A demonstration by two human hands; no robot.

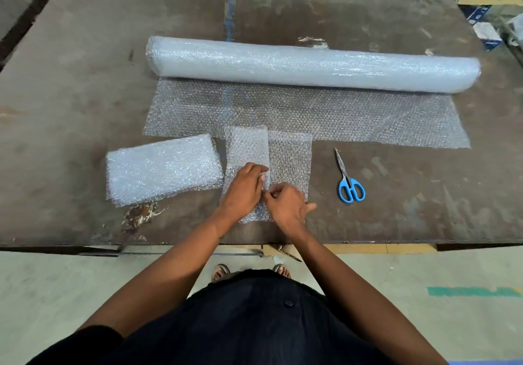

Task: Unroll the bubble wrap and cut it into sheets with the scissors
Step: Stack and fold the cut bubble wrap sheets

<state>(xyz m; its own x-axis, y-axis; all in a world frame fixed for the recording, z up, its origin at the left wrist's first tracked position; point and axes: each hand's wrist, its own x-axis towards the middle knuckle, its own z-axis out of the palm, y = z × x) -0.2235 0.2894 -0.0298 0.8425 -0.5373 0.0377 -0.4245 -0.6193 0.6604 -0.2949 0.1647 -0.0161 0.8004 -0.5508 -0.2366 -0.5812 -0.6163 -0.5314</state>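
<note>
Cut sheet [285, 163] near the tabletop's [85, 67] front edge, half folded over itself; left hand [243, 192] curls onto the folded flap, right hand [285, 209] pinches its near edge. Springy, slick film may unfold or skew if the pinch slips. Translucent, dimpled wrap; long roll [311, 65] lies towards the far edge, its unrolled tail [368, 118] flat before it. Folded stack [161, 170] front-left. Blue-handled steel scissors [348, 180] closed, front-right, untouched
</note>
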